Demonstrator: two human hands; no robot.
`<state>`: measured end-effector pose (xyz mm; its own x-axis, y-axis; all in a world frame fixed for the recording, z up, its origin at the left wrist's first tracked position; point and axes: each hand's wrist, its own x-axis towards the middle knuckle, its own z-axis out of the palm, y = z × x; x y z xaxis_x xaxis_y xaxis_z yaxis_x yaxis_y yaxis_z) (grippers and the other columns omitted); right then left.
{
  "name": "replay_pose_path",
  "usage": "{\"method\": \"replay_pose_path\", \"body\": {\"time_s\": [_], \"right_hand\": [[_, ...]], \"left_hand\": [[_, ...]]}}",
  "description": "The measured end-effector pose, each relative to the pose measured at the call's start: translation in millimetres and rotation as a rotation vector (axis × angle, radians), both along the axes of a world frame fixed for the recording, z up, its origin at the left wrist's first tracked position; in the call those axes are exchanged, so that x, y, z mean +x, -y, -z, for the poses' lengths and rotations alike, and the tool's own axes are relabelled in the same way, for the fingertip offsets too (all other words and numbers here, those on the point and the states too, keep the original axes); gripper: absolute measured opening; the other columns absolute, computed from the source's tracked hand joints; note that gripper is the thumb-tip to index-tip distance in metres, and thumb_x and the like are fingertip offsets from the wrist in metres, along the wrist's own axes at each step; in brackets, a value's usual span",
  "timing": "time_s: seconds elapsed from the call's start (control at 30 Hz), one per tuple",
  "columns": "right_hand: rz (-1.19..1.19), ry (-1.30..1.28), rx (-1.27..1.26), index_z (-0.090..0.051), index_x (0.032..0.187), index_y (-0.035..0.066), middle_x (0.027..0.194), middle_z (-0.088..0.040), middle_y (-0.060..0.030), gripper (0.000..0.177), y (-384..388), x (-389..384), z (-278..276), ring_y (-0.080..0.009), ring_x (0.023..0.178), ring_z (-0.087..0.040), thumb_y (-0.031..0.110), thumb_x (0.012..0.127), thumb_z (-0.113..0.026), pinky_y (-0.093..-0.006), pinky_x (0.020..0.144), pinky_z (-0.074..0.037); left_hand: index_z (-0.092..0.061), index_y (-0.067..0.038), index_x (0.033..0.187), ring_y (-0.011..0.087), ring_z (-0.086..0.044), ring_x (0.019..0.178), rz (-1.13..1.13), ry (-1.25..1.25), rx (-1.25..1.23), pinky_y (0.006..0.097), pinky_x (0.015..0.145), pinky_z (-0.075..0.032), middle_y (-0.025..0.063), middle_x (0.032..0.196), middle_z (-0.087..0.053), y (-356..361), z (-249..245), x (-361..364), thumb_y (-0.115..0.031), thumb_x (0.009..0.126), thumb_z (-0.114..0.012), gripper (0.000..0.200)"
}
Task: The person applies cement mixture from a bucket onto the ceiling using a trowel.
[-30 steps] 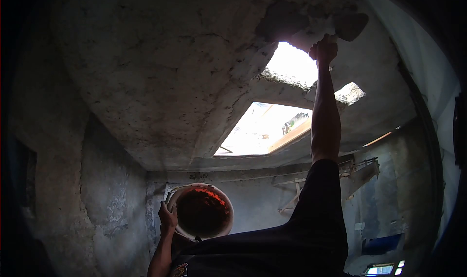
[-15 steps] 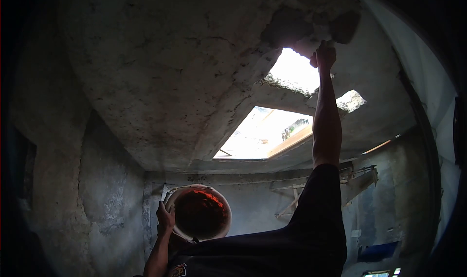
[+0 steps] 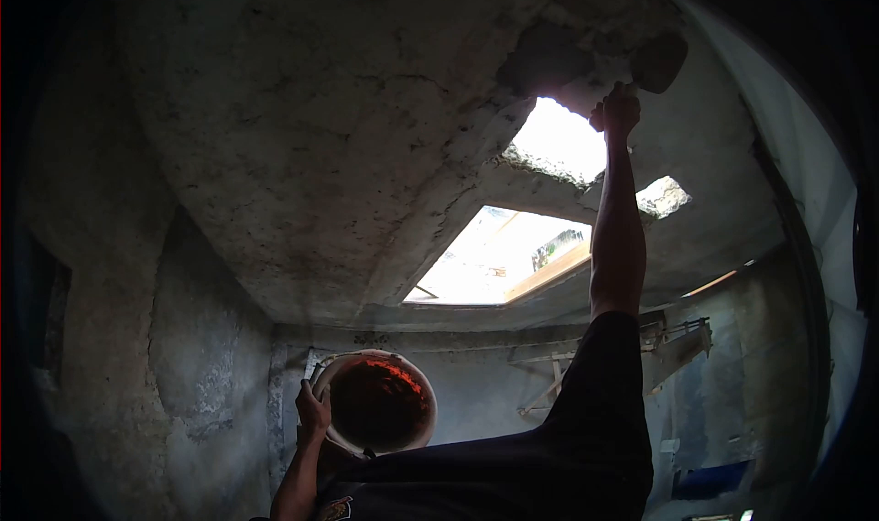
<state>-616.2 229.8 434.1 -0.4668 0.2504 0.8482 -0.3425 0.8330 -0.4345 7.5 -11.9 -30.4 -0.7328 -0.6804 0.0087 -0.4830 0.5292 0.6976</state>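
Observation:
My right arm stretches up high, and my right hand is closed around the handle of a trowel. The dark, broad blade lies close against the rough grey plaster surface. Left of the blade, a darker patch of mortar shows just above a bright opening. Low in the view, my left hand grips the side of a pale-rimmed bucket. Its mouth faces me; the inside is dark, with an orange-red glow along the upper right wall.
A larger bright window opening lies below the first, and a small hole is to the right of my forearm. A bracket-like frame stands out on the far wall. A blue thing is at lower right.
The trowel has moved a little to the right and down, away from the dark mortar patch. My left hand and the bucket stay nearly where they were.

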Motion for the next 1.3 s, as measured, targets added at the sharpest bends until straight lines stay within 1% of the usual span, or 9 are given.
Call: {"method": "replay_pose_path", "body": {"time_s": [0.07,0.13,0.33,0.47,0.53,0.63,0.73,1.17,1.3], "right_hand": [[-0.021,0.017,-0.07,-0.059,0.061,-0.003,0.059,-0.059,-0.0188,0.051,9,18,-10,-0.032,0.059,-0.061,0.043,0.08,-0.047,-0.0425,0.063,-0.048],[-0.08,0.259,-0.014,-0.052,0.086,-0.01,0.081,-0.058,-0.0243,0.056,13,33,-14,-0.0351,0.079,-0.06,0.046,0.079,-0.047,-0.0436,0.072,-0.046],[-0.003,0.167,0.113,-0.053,0.092,-0.006,0.083,-0.058,-0.0249,0.052,7,13,-5,-0.0374,0.08,-0.058,0.044,0.08,-0.047,-0.0445,0.074,-0.045],[-0.111,0.143,-0.002,-0.053,0.093,-0.005,0.084,-0.058,-0.0255,0.052,14,15,-11,-0.0384,0.08,-0.058,0.045,0.08,-0.045,-0.046,0.074,-0.045],[-0.007,0.005,-0.074,-0.058,0.066,-0.002,0.065,-0.061,-0.0181,0.048,19,21,-12,-0.0315,0.061,-0.061,0.041,0.081,-0.044,-0.0431,0.063,-0.048],[0.012,-0.013,0.03,-0.057,0.064,-0.002,0.064,-0.061,-0.0178,0.048,8,0,-8,-0.0297,0.06,-0.061,0.04,0.082,-0.043,-0.0425,0.063,-0.048],[-0.038,0.086,-0.006,-0.055,0.082,-0.006,0.079,-0.058,-0.0236,0.052,9,5,-12,-0.0382,0.075,-0.058,0.045,0.08,-0.045,-0.0456,0.073,-0.045],[-0.068,0.102,0.095,-0.055,0.077,-0.008,0.074,-0.06,-0.0223,0.054,7,18,-14,-0.0349,0.075,-0.061,0.046,0.079,-0.047,-0.0422,0.071,-0.047],[-0.104,0.13,-0.049,-0.053,0.078,-0.01,0.072,-0.06,-0.0214,0.056,1,7,-11,-0.0347,0.073,-0.061,0.046,0.078,-0.048,-0.0425,0.07,-0.048]], "left_hand": [[-0.044,0.01,0.106,0.0431,-0.054,0.085,-0.018,-0.055,-0.121,0.0443,0.074,-0.043,0.0304,0.09,-0.055,0,12,0,-0.026,0.079,-0.059,0.047],[-0.044,0.01,0.106,0.0433,-0.053,0.086,-0.016,-0.027,-0.072,0.0443,0.074,-0.043,0.0303,0.09,-0.055,0,-1,0,-0.026,0.079,-0.059,0.047],[-0.042,0.012,0.112,0.0427,-0.052,0.09,-0.015,0.029,0.002,0.0439,0.08,-0.041,0.0306,0.097,-0.054,1,5,0,-0.028,0.08,-0.058,0.053],[-0.041,0.012,0.114,0.0429,-0.052,0.093,-0.009,0.024,0.08,0.0438,0.081,-0.041,0.0308,0.1,-0.053,2,6,0,-0.03,0.08,-0.057,0.056],[-0.041,0.012,0.114,0.0429,-0.052,0.093,-0.016,0.023,0.057,0.0438,0.081,-0.041,0.0308,0.1,-0.053,2,9,0,-0.03,0.08,-0.057,0.056],[-0.041,0.012,0.114,0.0428,-0.052,0.093,-0.011,0.044,0.05,0.0439,0.081,-0.041,0.0307,0.1,-0.053,2,11,3,-0.03,0.08,-0.057,0.056],[-0.04,0.012,0.114,0.0429,-0.052,0.092,-0.014,0.038,0.039,0.044,0.08,-0.041,0.0307,0.099,-0.053,2,13,2,-0.029,0.08,-0.058,0.056],[-0.042,0.012,0.112,0.0432,-0.053,0.089,-0.022,-0.017,-0.013,0.0439,0.078,-0.042,0.0303,0.094,-0.055,1,9,2,-0.028,0.08,-0.058,0.054],[-0.041,0.012,0.113,0.0433,-0.052,0.091,-0.019,0.022,0.01,0.0439,0.079,-0.042,0.0304,0.096,-0.054,1,4,2,-0.028,0.08,-0.058,0.055]]}}
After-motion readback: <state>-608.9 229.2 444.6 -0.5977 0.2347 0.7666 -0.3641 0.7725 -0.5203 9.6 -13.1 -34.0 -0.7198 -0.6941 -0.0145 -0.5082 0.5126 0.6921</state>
